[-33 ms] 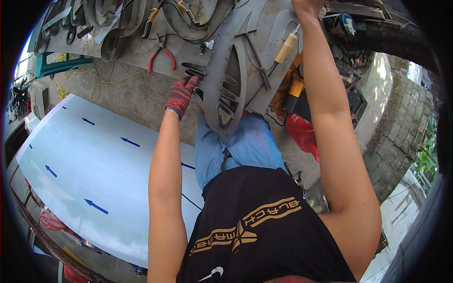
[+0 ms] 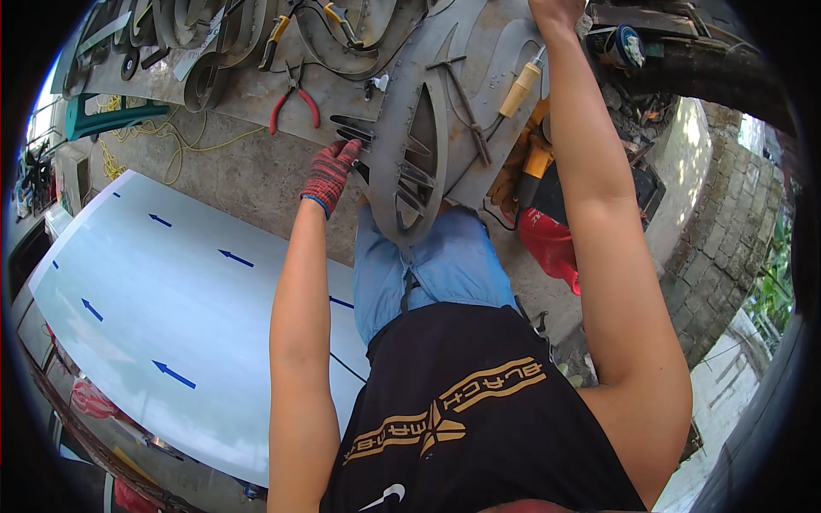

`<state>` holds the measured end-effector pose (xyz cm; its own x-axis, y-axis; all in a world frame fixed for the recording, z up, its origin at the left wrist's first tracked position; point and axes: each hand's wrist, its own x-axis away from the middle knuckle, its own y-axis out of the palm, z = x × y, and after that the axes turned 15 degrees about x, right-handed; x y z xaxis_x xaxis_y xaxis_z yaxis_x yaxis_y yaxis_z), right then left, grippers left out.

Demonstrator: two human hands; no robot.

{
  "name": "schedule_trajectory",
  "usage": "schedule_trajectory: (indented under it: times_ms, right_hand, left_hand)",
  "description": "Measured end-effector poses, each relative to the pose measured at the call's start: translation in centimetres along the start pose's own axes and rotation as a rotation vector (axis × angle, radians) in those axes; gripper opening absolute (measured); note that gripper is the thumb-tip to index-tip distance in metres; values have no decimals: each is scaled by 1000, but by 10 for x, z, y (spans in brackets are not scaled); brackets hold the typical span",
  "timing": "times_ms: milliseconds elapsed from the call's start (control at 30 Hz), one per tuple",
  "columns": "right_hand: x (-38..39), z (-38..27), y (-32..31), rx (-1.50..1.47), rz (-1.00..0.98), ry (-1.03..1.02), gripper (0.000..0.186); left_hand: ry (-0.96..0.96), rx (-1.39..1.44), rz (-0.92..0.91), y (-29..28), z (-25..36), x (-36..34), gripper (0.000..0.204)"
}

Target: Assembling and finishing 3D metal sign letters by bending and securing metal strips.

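A large grey sheet-metal shape (image 2: pixel 389 162), curved and pointed with thin upright strips along its edges, extends from the worktable over my lap. My left hand (image 2: pixel 332 173), in a red and black knit glove, is closed at its left side by several dark metal strips (image 2: pixel 352 128). My bare right hand (image 2: pixel 560 10) reaches to the far end of the table; the upper edge cuts it off and its fingers are hidden. Near that forearm lies a soldering iron (image 2: pixel 518 91) with a pale wooden handle. Left of it rests a T-shaped metal rod (image 2: pixel 462 107).
Red-handled pliers (image 2: pixel 294 101) and yellow-black-handled pliers (image 2: pixel 275 41) lie on the metal worktable (image 2: pixel 244 107). Bent metal strips (image 2: pixel 203 81) crowd its far left. A pale panel with blue arrows (image 2: pixel 188 291) stands at my left, a green stool (image 2: pixel 107 118) beyond. A red object (image 2: pixel 547 248) sits at right.
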<state>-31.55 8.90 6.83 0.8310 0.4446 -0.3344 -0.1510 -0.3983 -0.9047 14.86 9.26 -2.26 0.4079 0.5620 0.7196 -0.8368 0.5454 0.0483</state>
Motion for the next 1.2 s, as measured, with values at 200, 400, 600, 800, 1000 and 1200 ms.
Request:
schedule_trajectory:
  times_ms: [200, 400, 600, 800, 1000, 1200]
  right_hand:
    - [-9, -9, 34, 90, -271, 147, 36]
    - [-22, 7, 38, 9, -230, 213, 37]
    - [-9, 41, 6, -445, -236, 288, 26]
    - [118, 34, -54, -882, -484, 116, 18]
    - [254, -16, -72, -673, -702, 124, 24]
    - [301, -33, -79, -563, -708, 68, 21]
  left_hand:
    - [-30, -18, 45, -2, 8, 10, 50]
    - [-35, -72, 30, -1, 10, 8, 51]
    - [13, -91, 43, -5, 4, 13, 53]
    - [-14, -139, 39, 2, 21, 14, 54]
    - [-42, -104, 51, -1, 9, 7, 55]
    - [-10, -80, 53, -2, 5, 5, 55]
